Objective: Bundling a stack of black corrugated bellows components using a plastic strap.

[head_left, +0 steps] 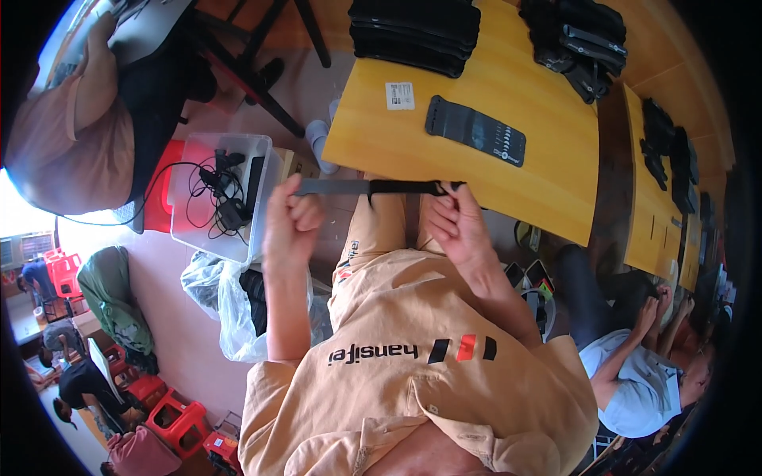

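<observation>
Grey-and-black strap (341,187) pulled nearly straight in midair, by the near edge of a yellow tabletop (556,182). Of the hands, left hand (294,214) slightly blurred, curled tight around the grey end at 9 o'clock; right hand (456,218) at 3 o'clock, thumb and fingers pinched together on the black end. Outward on the tabletop: flat dark panel (476,131) at 2 o'clock; white label (399,96) between 12 and 1; black stack (414,36) beyond the label. At 9 o'clock, clear plastic box (270,170) with tangled black cables (226,198) inside. At 4 o'clock, seated person (635,389) in pale blue.
</observation>
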The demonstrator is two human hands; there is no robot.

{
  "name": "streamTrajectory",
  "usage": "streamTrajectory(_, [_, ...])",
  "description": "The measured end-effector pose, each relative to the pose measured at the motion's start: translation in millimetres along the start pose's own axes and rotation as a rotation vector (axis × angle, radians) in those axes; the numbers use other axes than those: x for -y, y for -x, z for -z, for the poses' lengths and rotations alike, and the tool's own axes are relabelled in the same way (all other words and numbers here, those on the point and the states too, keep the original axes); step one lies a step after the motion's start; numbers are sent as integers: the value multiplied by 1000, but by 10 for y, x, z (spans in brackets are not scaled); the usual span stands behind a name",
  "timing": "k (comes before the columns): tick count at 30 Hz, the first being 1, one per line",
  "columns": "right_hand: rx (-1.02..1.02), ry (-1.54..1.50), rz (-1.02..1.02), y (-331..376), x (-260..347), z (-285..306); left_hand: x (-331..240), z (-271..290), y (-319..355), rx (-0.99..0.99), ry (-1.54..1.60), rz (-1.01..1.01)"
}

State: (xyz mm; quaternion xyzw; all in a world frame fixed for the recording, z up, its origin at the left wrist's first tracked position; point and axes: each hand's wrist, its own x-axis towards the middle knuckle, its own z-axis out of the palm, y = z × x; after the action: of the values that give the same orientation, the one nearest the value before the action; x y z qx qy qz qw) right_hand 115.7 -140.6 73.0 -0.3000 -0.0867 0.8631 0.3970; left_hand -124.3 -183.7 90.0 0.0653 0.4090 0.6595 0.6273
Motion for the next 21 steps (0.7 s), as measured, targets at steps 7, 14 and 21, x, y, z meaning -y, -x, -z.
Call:
streamTrajectory(7, [-109, 77, 42, 349, 250, 425, -797, 992, -57, -28, 551, -27])
streamTrajectory(14, [-258, 165, 260, 587, 564, 767, -1811, 2508, 309, -194, 511, -681])
streamTrajectory(21, [-15, 562, 63, 555, 633, 413, -1353, 1548, 42, -268, 184, -515])
